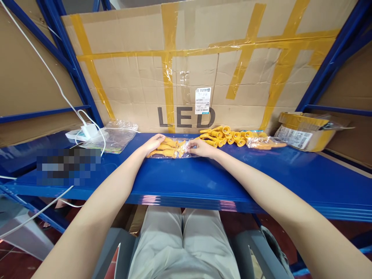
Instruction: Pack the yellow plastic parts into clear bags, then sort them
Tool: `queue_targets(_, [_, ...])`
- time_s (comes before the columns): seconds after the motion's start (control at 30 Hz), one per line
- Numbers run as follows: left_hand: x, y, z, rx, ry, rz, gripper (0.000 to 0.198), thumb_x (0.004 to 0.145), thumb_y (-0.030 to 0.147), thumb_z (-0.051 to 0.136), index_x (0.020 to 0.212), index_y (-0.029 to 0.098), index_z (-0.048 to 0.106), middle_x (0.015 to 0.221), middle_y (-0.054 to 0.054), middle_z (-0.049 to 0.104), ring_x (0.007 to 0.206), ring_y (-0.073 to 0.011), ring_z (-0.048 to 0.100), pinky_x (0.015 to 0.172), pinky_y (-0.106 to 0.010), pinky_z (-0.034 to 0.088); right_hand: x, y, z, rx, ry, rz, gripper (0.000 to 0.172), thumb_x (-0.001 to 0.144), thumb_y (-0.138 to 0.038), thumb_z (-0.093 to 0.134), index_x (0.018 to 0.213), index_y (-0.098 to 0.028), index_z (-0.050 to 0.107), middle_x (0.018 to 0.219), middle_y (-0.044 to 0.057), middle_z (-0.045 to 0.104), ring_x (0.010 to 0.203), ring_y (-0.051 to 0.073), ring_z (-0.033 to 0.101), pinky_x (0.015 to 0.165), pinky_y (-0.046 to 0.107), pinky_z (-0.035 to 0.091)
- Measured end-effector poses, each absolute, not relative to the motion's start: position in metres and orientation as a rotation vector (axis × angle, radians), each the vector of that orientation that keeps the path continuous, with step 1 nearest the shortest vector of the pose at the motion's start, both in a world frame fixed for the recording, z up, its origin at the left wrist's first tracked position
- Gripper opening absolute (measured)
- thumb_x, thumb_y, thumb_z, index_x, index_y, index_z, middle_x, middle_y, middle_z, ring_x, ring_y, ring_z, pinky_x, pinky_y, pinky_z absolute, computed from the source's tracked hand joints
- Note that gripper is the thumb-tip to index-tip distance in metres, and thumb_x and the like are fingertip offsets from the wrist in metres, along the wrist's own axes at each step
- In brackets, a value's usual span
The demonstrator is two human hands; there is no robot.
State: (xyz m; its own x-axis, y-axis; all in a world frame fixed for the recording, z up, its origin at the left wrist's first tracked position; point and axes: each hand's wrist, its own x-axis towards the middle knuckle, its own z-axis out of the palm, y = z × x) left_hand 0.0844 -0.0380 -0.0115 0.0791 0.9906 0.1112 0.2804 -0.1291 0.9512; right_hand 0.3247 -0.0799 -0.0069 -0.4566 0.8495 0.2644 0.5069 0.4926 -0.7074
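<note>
Two bare hands work at a clear bag (183,148) that lies flat on the blue table (180,178), near the middle of its far half. Several ribbed yellow pieces (162,153) show through the film, lying lengthwise side by side toward the bag's left end. The left hand (154,142) lies over that end, touching it from the far side with its fingers bent; its thumb is hard to make out, so I cannot tell whether it grips or only steadies the bag. The right hand (198,148) is curled at the other end, thumb and fingertips drawn in on the crinkled plastic. Just beyond its wrist sits a loose pile of yellow parts (223,136), many with their round, hollow ends facing the person. Next to the pile, on the right, is a second filled bag (264,142), and beyond that an open carton (305,131) with yellow tape and a white label. To the left, a crumpled plastic sleeve (120,135) lies near a white plug (90,131) and its cable. Behind everything stands a large cardboard panel (128,89), crossed by yellow tape and printed "LED".
</note>
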Motion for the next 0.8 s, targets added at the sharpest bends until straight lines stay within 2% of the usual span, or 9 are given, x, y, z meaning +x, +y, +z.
queue_targets(0.17, [0.081, -0.034, -0.013, 1.578, 1.357, 1.089, 0.013, 0.087, 0.031, 0.054, 0.094, 0.020, 0.057, 0.093, -0.004, 0.067, 0.091, -0.0191, 0.064, 0.079, -0.030, 0.053, 0.326, -0.083, -0.006, -1.059, -2.164, 0.848, 0.011, 0.070, -0.020, 0.057, 0.075, -0.016, 0.066, 0.074, -0.001, 0.066, 0.076, 0.014, 0.061, 0.074, 0.027, 0.047])
queue_targets(0.33, [0.079, -0.031, -0.016, 1.595, 1.382, 1.090, 0.013, 0.084, 0.021, 0.054, 0.097, 0.021, 0.058, 0.093, -0.004, 0.067, 0.084, -0.0183, 0.066, 0.077, -0.033, 0.053, 0.329, -0.076, -0.002, -1.108, -2.112, 0.782, 0.015, 0.069, -0.013, 0.056, 0.075, -0.018, 0.069, 0.080, 0.000, 0.071, 0.080, 0.015, 0.064, 0.080, 0.028, 0.050])
queue_targets(0.47, [0.079, -0.033, -0.015, 1.621, 1.431, 1.120, 0.017, 0.082, 0.016, 0.053, 0.097, 0.021, 0.059, 0.094, -0.005, 0.068, 0.085, -0.0200, 0.066, 0.076, -0.033, 0.053, 0.344, -0.064, 0.007, -1.265, -1.882, 0.489, 0.025, 0.071, -0.006, 0.046, 0.075, -0.017, 0.069, 0.082, 0.004, 0.072, 0.080, 0.017, 0.066, 0.080, 0.029, 0.051])
queue_targets(0.57, [0.075, -0.031, -0.014, 1.638, 1.485, 1.131, 0.019, 0.082, 0.014, 0.051, 0.097, 0.021, 0.060, 0.092, -0.005, 0.068, 0.087, -0.0210, 0.066, 0.076, -0.033, 0.053, 0.365, -0.058, 0.012, -1.441, -1.751, 0.204, 0.028, 0.075, -0.008, 0.045, 0.083, -0.016, 0.070, 0.085, 0.007, 0.072, 0.082, 0.020, 0.066, 0.078, 0.032, 0.051])
queue_targets(0.63, [0.072, -0.029, -0.015, 1.621, 1.492, 1.135, 0.017, 0.083, 0.015, 0.051, 0.097, 0.021, 0.059, 0.090, -0.005, 0.068, 0.085, -0.0211, 0.066, 0.076, -0.033, 0.053, 0.377, -0.056, 0.012, -1.553, -1.772, 0.066, 0.027, 0.076, -0.009, 0.047, 0.088, -0.016, 0.070, 0.092, 0.009, 0.072, 0.087, 0.023, 0.065, 0.081, 0.036, 0.050])
queue_targets(0.8, [0.065, -0.022, -0.019, 1.581, 1.472, 1.160, 0.014, 0.085, 0.017, 0.050, 0.096, 0.020, 0.058, 0.089, -0.005, 0.068, 0.084, -0.0196, 0.067, 0.079, -0.034, 0.052, 0.384, -0.057, 0.003, -1.790, -2.145, -0.069, 0.016, 0.078, -0.021, 0.059, 0.088, -0.022, 0.071, 0.098, 0.009, 0.072, 0.097, 0.029, 0.064, 0.093, 0.049, 0.043])
